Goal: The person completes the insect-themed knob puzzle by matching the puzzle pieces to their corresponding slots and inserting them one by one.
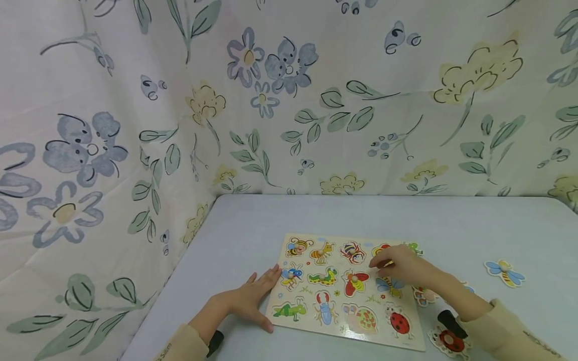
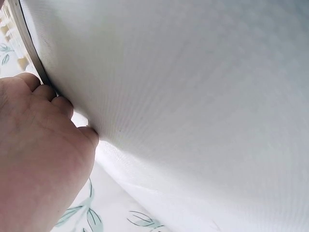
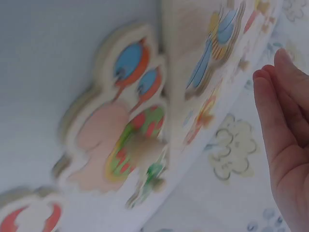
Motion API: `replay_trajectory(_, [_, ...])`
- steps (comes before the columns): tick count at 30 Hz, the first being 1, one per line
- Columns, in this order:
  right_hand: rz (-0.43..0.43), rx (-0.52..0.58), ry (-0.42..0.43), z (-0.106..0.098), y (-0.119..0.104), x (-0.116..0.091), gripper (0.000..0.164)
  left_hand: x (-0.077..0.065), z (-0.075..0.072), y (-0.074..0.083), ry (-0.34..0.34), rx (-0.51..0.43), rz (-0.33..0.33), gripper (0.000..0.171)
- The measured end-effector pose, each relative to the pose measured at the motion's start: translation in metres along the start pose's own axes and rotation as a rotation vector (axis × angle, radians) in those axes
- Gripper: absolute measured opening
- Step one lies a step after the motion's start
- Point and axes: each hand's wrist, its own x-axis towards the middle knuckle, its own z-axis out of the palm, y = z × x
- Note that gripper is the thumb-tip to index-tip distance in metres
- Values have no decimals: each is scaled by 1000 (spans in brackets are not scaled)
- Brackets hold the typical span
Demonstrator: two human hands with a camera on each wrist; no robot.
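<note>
A wooden insect puzzle board [image 1: 311, 290] lies on the table, with a caterpillar [image 1: 322, 276], a red-winged bug [image 1: 355, 284] and a stag beetle [image 1: 323, 308] among its figures. My left hand [image 1: 253, 297] rests at the board's left edge, fingers extended and touching it; the left wrist view shows these fingertips [image 2: 63, 104] along the edge. Over the upper right of the board hovers my right hand [image 1: 402, 263], fingers loosely bent. Nothing shows between its fingers and thumb in the right wrist view. The hand partly hides a red and yellow figure [image 1: 381, 249].
Loose knobbed pieces lie right of the board: a snail [image 3: 104, 140], a ladybug [image 1: 451, 343] partly under the right wrist, and a dragonfly [image 1: 504, 273] farther right. A green piece [image 1: 413, 248] shows behind the right hand. Floral cloth [image 1: 343, 110] hangs behind the white table [image 1: 253, 215].
</note>
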Motion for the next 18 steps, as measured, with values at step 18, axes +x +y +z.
replay_trajectory(18, [97, -81, 55, -20, 26, -38, 14, 0, -1, 2, -1, -13, 6, 124])
